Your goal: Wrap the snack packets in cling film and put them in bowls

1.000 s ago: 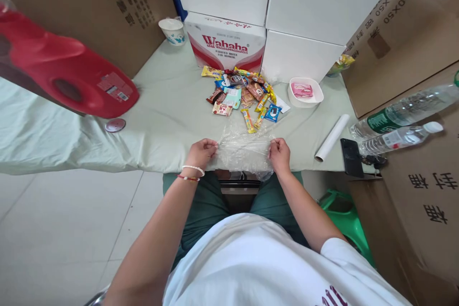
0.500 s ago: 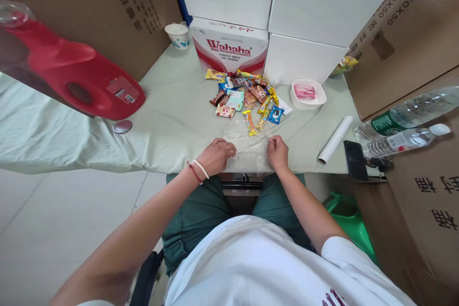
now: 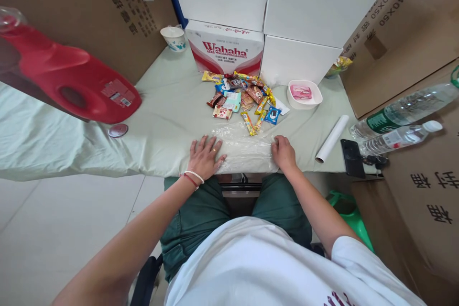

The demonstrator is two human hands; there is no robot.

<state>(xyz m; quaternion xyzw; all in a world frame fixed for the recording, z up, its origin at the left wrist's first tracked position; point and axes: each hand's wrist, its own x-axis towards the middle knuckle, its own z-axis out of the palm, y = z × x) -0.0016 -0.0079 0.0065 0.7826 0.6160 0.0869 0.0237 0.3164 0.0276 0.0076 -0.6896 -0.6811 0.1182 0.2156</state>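
Observation:
A crinkled clear plastic bag (image 3: 244, 150) lies flat along the front edge of the cloth-covered table. My left hand (image 3: 205, 157) rests flat with fingers spread at the bag's left edge, a white bead bracelet and a red one on its wrist. At the right edge of the plastic, my right hand (image 3: 284, 153) has its fingers curled closed, pinching the bag's edge. Just beyond the bag sits a pile of small wrapped snacks (image 3: 232, 101), with yellow sticks (image 3: 248, 123) and a blue packet (image 3: 273, 115) nearest to it.
Behind the snacks stand a Wahaha carton (image 3: 226, 52) and white boxes (image 3: 301, 60). A white dish (image 3: 304, 101) holds a pink packet. To the right lie a white roll (image 3: 332, 138), a phone (image 3: 353, 158) and plastic bottles (image 3: 398, 139). A red jug (image 3: 82, 83) and a paper cup (image 3: 174, 39) are left.
My left hand has moved left and opened from a closed grip to lie flat. My right hand has shifted slightly right. The plastic bag is spread wider.

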